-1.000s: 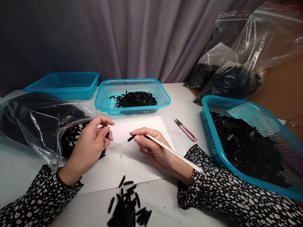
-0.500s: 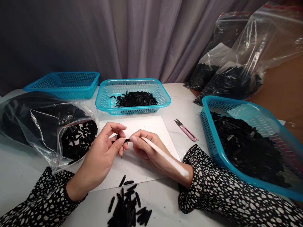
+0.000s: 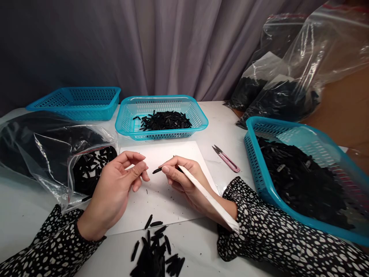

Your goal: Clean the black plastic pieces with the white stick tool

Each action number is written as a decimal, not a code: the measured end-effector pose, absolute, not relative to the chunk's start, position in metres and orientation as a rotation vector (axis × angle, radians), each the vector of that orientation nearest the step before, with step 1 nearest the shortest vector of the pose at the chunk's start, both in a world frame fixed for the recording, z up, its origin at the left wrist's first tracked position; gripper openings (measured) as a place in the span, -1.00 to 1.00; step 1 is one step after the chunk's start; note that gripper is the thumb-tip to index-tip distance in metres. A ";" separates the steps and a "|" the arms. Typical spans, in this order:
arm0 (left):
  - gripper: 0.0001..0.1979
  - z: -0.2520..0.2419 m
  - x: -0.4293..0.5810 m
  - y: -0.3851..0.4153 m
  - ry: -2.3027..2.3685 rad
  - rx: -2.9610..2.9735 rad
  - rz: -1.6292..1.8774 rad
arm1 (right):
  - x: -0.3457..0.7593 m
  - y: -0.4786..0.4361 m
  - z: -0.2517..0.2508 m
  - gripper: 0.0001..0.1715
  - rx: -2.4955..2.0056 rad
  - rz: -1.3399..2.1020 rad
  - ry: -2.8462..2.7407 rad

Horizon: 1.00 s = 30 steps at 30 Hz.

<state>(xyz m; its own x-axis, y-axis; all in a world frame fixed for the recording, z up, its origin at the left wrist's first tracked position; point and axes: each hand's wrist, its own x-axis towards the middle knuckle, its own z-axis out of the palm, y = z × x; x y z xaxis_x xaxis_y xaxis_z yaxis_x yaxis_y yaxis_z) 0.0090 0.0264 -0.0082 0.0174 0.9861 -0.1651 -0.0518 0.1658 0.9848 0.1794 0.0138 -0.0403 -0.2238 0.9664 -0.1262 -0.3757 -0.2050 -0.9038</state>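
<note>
My right hand is closed around a slim tool wrapped in white, which slants back over the wrist. From between that thumb and forefinger a short, rough black piece sticks out to the left. Just across a small gap, my left hand is loosely curled, with forefinger and thumb apart and nothing visible between them. Both hands are over a white sheet dotted with black crumbs. Several similar black pieces lie heaped at the front edge of the sheet.
A blue basket with black pieces stands behind the sheet; another blue basket is at back left. Beside my left hand lies a zip bag. Pink thread snips and a full blue basket are to the right, filled bags behind.
My hands have drawn apart. The left fingers have come away from the black piece and moved left, while it stays at the right fingertips. The wrapped tool's rear end has dropped slightly.
</note>
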 end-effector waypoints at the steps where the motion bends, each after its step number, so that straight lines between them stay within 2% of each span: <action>1: -0.82 -0.008 0.009 0.027 1.221 1.020 1.103 | 0.180 0.014 -0.040 -0.62 -0.916 1.637 -0.942; 6: -0.91 -0.010 0.010 0.025 1.171 0.903 1.045 | 0.181 0.014 -0.040 -0.65 -0.908 1.669 -0.909; 14: -0.86 -0.010 0.010 0.022 1.161 0.931 1.009 | 0.180 0.015 -0.036 -0.63 -0.894 1.692 -0.839; 20: -0.73 -0.006 0.010 0.023 1.152 0.930 1.001 | 0.180 0.014 -0.036 -0.67 -0.859 1.700 -0.845; 30: -0.71 -0.011 0.009 0.022 1.153 0.920 0.990 | 0.180 0.015 -0.038 -0.70 -0.856 1.697 -0.832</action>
